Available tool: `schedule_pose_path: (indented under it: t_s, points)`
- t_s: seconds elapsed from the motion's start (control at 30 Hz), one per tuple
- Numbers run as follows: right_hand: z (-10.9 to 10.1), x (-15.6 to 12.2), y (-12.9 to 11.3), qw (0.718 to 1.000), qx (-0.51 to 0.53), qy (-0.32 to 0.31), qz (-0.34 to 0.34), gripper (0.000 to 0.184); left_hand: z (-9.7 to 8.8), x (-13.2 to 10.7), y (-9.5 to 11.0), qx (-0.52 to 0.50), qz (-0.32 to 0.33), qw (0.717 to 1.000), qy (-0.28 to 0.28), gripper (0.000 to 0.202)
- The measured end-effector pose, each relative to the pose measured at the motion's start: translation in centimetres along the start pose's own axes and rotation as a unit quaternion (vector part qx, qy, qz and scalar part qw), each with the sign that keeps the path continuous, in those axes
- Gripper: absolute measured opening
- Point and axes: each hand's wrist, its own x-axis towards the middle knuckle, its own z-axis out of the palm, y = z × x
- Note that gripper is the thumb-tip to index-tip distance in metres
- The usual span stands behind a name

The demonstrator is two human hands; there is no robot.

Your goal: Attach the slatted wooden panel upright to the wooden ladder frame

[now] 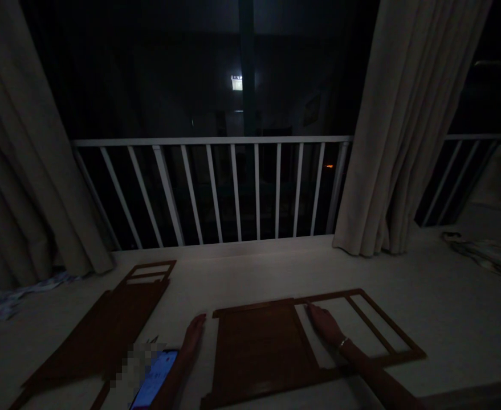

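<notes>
"Where does the brown panel (pixel 259 347) lie?"

"At five o'clock, flat on the pale window ledge (pixel 241 276), its open frame end pointing to four."

"And the hands?"

"The left hand (pixel 194 330) is loose, holding nothing I can see, just beside the panel's ten o'clock corner. The right hand (pixel 325 324) reaches across the frame opening, fingertips at the upper rail; whether they grip it, I cannot tell."

"Room to move?"

"A broad stretch of ledge runs from the panel's upper edge towards the white railing (pixel 254 140) at twelve. Leftward is tighter: a narrower strip, then a second panel (pixel 113 319) at eight."

"Anything in that strip?"

"A lit phone (pixel 158 373) at seven, one edge covered by the left forearm."
</notes>
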Motion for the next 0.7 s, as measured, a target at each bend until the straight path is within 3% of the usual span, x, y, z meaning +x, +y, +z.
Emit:
schedule_pose_path:
  t_s: [0.1,0.3,0.53,0.7]
  points:
    - [-0.8,-2.1,-0.1,0.998,-0.012,-0.04,0.043,0.044,-0.1,-2.2,0.4,0.021,-0.012,1.0,-0.007,0.06]
    - [-2.9,-6.1,-1.4,0.996,0.014,-0.076,0.049,0.036,-0.6,-7.3,1.7,0.051,-0.004,0.998,-0.032,0.05]
    - [-6.3,-10.4,-3.5,0.99,0.073,-0.069,0.096,0.035,-2.2,-12.7,2.7,0.055,-0.015,0.998,-0.034,0.05]
    - [-7.2,-13.3,-4.1,0.993,0.06,-0.057,0.085,0.038,-2.4,-16.3,2.6,0.076,-0.006,0.996,-0.043,0.061]
